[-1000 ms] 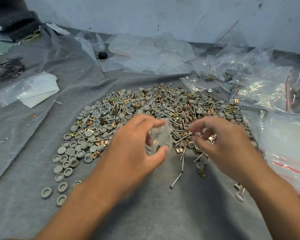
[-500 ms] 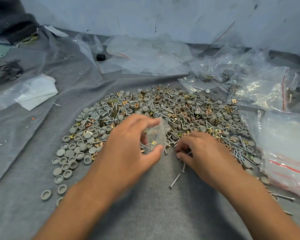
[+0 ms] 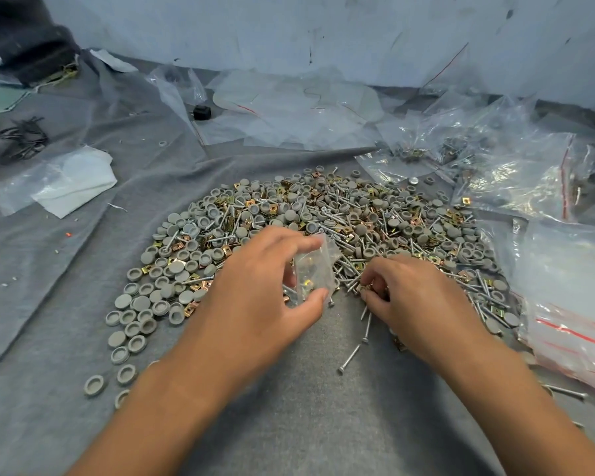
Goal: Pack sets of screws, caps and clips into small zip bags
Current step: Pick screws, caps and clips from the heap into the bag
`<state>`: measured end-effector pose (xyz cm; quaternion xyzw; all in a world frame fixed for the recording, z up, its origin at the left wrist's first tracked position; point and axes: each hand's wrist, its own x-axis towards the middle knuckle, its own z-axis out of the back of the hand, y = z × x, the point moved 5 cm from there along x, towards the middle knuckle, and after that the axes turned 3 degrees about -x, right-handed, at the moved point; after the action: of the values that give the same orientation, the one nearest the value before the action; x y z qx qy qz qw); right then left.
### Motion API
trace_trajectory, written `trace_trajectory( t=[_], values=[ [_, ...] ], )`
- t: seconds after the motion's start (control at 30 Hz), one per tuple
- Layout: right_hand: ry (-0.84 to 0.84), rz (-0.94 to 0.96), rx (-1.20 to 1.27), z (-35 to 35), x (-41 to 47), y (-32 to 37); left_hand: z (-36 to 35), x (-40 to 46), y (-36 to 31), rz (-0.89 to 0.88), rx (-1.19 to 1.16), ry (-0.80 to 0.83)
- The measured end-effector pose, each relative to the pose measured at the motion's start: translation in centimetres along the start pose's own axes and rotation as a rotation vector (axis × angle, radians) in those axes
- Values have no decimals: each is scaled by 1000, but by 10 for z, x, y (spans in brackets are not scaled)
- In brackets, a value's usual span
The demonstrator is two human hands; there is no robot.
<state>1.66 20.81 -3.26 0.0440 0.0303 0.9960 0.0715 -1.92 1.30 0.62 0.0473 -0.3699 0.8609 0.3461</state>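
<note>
A wide pile [image 3: 323,221] of grey round caps, silver screws and brass clips lies on grey cloth. My left hand [image 3: 258,297] holds a small clear zip bag [image 3: 315,269] upright between thumb and fingers at the pile's near edge; a few small parts show inside it. My right hand [image 3: 416,300] rests palm down just right of the bag, its fingertips pinched on small brass and silver parts at the pile's edge. Loose screws [image 3: 349,359] lie on the cloth below my right hand.
Large clear bags with red zip lines [image 3: 571,304] lie at the right, and more bags holding hardware [image 3: 478,156] sit at the back right. Flat empty bags [image 3: 289,111] lie at the back. White plastic [image 3: 69,183] and black ties [image 3: 23,139] are at the left.
My right hand has dropped from beside the bag down onto the pile's near edge and closed its fingers on small parts. My left hand has kept the bag nearly still.
</note>
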Motion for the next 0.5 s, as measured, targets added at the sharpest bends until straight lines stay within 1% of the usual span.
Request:
trace_trajectory(
  t=[0.1, 0.27, 0.33, 0.5],
  values=[
    [-6, 9, 7, 4, -2, 1, 1, 0, 1, 8, 1, -6],
    [53, 69, 62, 2, -6, 4, 1, -1, 1, -1, 4, -5],
    [49, 86, 89, 2, -5, 2, 1, -1, 1, -7, 3, -6],
    [60, 18, 288, 1, -3, -6, 0, -1, 3, -11, 8, -8]
  ],
)
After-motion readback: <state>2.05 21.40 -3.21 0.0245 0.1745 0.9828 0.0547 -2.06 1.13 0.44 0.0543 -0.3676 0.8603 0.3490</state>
